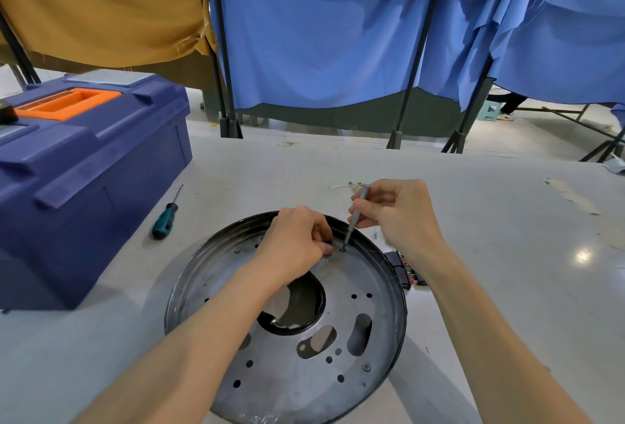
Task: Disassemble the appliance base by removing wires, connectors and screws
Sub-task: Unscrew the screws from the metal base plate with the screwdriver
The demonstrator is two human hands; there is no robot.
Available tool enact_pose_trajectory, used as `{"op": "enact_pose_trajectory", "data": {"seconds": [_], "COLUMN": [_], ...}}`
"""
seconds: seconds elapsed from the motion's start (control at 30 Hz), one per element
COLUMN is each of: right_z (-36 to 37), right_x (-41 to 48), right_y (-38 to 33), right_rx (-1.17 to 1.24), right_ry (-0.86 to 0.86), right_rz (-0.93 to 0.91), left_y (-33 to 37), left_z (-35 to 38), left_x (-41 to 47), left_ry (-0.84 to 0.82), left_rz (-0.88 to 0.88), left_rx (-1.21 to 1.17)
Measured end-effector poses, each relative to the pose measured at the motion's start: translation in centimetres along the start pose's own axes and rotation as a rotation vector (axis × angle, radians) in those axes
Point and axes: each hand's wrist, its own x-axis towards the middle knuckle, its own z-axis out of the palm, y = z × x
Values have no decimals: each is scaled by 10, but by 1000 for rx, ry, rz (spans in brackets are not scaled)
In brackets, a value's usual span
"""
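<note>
Far left on the table [507, 220]: blue toolbox [84, 170], lid down. Next to it a green-handled screwdriver [165, 217], lying loose, nobody touching it.

Centre: appliance base [287, 373], a round metal pan, open side up, flat on the table in front of the person.

Left hand [297, 241] is inside the pan near the far rim, fingers curled, pinching a small fitting [327, 258]. Can't tell exactly what that part is.

Just right of it: a screw [343, 249] with the tip of a slim grey screwdriver [355, 217] seated in it. Right hand [395, 210] pinches the driver's shaft between thumb and fingertips.

Right rim: black connector block [404, 269], touching the pan's outer wall.

Beyond the hands: some loose wire bits [348, 185] on the table.

Progress, my read: well along. Most holes in the pan floor are empty and there's no wiring visible inside. Left to do: this screw, one near the front-right rim [366, 367], maybe one far-left [237, 250], plus the connector block if it's attached.
</note>
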Motion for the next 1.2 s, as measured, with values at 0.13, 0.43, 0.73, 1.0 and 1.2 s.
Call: {"op": "enact_pose_trajectory", "data": {"seconds": [0.13, 0.43, 0.73, 1.0, 1.2], "right_z": [-2, -4, 10, 17, 14], "right_x": [-1, -1, -5, -8, -9], "right_y": [-1, -5, -4, -4, -4], "right_rx": [-10, -184, -192, -49, -2], "right_ry": [-22, -44, 115, 158, 128], "right_rz": [-8, -84, -133, -154, -170], "left_y": [1, 12, 20, 18, 20], "left_z": [-1, -2, 10, 11, 12], "left_x": [-1, -2, -4, -2, -4], "left_ry": [2, 95, 126, 94, 159], "left_rz": [0, 14, 43, 63, 112], "left_rx": [-11, -363, -415, -337, -231]}}
